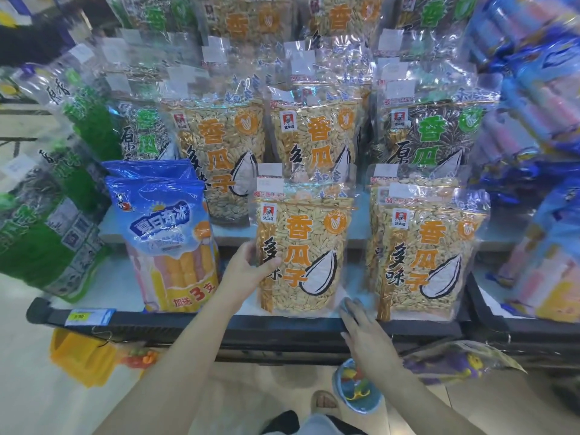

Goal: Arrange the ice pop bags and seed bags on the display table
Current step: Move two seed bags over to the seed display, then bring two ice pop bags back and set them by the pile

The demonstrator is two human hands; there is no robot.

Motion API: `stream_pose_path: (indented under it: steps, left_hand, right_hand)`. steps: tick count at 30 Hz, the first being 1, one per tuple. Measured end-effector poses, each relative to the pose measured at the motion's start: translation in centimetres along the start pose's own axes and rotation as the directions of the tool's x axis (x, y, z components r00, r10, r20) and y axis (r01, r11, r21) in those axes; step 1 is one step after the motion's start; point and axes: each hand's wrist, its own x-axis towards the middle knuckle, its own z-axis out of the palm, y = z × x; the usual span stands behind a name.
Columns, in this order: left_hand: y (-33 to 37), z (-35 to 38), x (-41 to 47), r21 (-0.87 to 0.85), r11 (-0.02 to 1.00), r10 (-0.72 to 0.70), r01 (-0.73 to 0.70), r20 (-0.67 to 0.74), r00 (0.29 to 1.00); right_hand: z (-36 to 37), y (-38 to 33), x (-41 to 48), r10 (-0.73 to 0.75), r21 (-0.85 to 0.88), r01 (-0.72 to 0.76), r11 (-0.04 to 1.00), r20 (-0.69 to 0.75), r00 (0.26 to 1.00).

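Two grips are at the front row of the table (150, 323). The left grip (248, 271) holds the left edge of an orange seed bag (303, 255), which stands upright in the middle of that row. The thumb lies on the front of the bag and the fingers are curled behind its edge. The right grip (364, 331) is lower, at the bag's lower right corner and over the dark front rim of the table. Its fingers are straight and close together, and it holds nothing. It is blurred, so I cannot tell whether its fingertips touch the bag. The bag is therefore between the two grips, higher than the right one.

Just to the right stands a second orange seed bag (426, 255), with a narrow gap between them. To the left, just beside the left wrist, a blue ice pop bag (169, 246) stands upright near the table's front, with another blue bag (147, 167) close behind it.

On the higher step behind are more orange bags (226, 158) and a green-lettered seed bag (439, 136). Green seed bags (56, 240) lean at the far left. A yellow price label (89, 317) sits on the rim, and a yellow crate (78, 356) is on the floor below.
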Motion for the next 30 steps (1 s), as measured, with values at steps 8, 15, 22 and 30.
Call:
stream_pose_path:
  steps: [8,15,22,30]
  left_hand:
    - [-0.6,-1.5,-0.9,0.178,0.984,0.038,-0.029,-0.046,0.998]
    - [-0.7,-3.1,-2.6,0.236,0.972,0.028,-0.001,-0.109,0.994]
    - [-0.7,-6.7,-5.3,0.204,0.978,0.017,0.052,-0.322,0.947]
    - [-0.5,-14.3,-5.5,0.183,0.98,0.043,0.081,-0.586,0.809]
  right_hand:
    - [0.9,0.5,0.3,-0.004,-0.02,0.004,1.0,0.013,1.0]
    - [-0.2,0.2,0.2,-0.021,-0.005,0.021,1.0,0.015,1.0]
    - [-5.5,-0.6,0.3,-0.007,0.112,-0.015,0.994,0.192,0.981]
    - [-13.5,-6.7,2.4,0.017,0.114,-0.04,0.993,0.197,0.98]
